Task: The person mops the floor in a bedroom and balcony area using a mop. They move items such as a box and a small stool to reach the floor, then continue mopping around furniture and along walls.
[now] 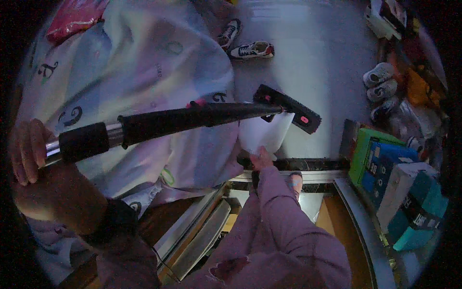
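Note:
My left hand (pixel 30 156) is wrapped around the shiny metal end of a pole at the far left. That pole is the handle of a flat mop (pixel 168 123), with black sleeves along it. It slants across to a black flat mop head (pixel 288 108) with pink buttons, tilted above the pale floor. Below the head hangs a smooth white sheet-like piece (pixel 264 134); whether it is fixed to the head I cannot tell. My right hand (pixel 261 158) pinches the lower edge of this white piece, its fingers partly hidden.
A bed with a patterned cover (pixel 144 72) fills the left. Dark sneakers (pixel 252 49) stand by its far edge, white shoes (pixel 380 82) at the right. Several boxes (pixel 397 192) are stacked at the near right. A door track (pixel 288 176) crosses the floor at my feet.

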Available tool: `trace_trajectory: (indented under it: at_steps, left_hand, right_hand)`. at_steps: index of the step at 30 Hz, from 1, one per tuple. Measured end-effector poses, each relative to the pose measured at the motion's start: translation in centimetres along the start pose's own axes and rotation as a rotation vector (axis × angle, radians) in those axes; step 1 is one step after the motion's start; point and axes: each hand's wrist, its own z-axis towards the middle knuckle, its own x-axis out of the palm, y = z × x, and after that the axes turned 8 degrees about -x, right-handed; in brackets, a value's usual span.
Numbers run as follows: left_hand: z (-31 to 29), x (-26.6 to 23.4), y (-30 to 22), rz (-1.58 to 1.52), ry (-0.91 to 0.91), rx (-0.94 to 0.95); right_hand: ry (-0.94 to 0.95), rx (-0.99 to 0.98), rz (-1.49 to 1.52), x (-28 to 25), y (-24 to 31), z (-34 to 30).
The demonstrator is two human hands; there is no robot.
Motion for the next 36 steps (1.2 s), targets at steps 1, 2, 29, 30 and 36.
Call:
trace_trajectory:
  at_steps: [1, 2, 29, 30, 36]
  left_hand:
    - [-0.6, -0.2, 0.0, 0.025, -0.063, 0.003]
    - [-1.1, -0.2, 0.1, 0.046, -0.125, 0.001]
    - [-1.3, 10.8, 1.1, -0.212, -0.532, -0.246]
    - [-1.8, 11.0, 1.0, -0.248, -0.498, -0.266]
    - [-3.5, 9.5, 0.4, -0.007, -0.476, -0.363]
  right_hand:
    - [-0.003, 0.095, 0.029, -0.4, 0.7, 0.6]
    - [-0.011, 0.188, 0.058, -0.8, 1.8, 0.8]
    - [0.000, -1.737, -1.723, 29.0, 34.1, -55.7]
    - [-0.070, -1.771, -1.747, 29.5, 35.9, -58.8]
    - [-0.638, -2.178, -1.992, 30.5, 40.5, -74.3]
